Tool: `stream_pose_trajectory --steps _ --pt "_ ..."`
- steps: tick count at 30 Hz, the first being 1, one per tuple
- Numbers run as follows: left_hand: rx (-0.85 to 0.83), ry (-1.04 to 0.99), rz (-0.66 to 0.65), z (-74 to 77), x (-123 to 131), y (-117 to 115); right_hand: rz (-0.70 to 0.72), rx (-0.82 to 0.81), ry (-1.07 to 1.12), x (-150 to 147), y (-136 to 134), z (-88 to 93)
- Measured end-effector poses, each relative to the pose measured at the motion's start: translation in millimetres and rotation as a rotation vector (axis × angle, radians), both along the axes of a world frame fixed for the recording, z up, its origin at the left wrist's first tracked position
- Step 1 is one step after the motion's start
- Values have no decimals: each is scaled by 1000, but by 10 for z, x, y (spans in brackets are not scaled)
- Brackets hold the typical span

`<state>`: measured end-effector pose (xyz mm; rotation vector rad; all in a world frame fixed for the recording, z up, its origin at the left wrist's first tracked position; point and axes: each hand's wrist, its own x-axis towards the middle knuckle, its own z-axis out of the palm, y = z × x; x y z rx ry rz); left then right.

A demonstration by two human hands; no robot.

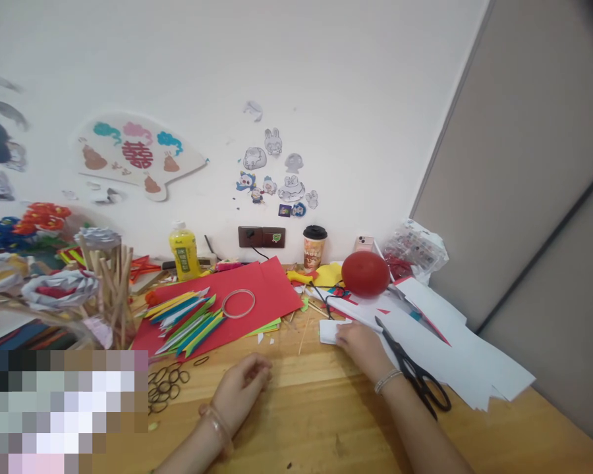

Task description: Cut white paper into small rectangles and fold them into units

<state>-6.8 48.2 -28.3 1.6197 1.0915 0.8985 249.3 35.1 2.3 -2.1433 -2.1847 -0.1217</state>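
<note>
My right hand (364, 347) is closed on a small folded piece of white paper (328, 332) at the table's middle right; the hand partly covers it. Black-handled scissors (409, 368) lie beside my right wrist, blades pointing away from me. Loosely curled, my left hand (242, 387) rests on the wooden table (296, 421) with nothing visible in it. Farther off, a red sheet (271, 289) carries a fan of coloured paper strips (190, 322) and a clear ring (238, 303). Several dark rubber bands (167, 387) lie left of my left hand.
White paper sheets (439, 349) spread along the right side, near a red balloon (366, 274). A lidded cup (315, 249) and a yellow bottle (184, 253) stand by the wall. Wooden sticks (111, 289) and paper flowers (62, 288) crowd the left.
</note>
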Motion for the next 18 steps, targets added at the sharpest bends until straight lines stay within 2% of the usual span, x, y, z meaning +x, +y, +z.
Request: stream_pose_trajectory --steps 8,18 --pt "7 29 9 31 8 -13 -42 49 -51 11 42 -112" --pt "14 51 9 7 3 9 -67 25 -69 -15 42 -102"
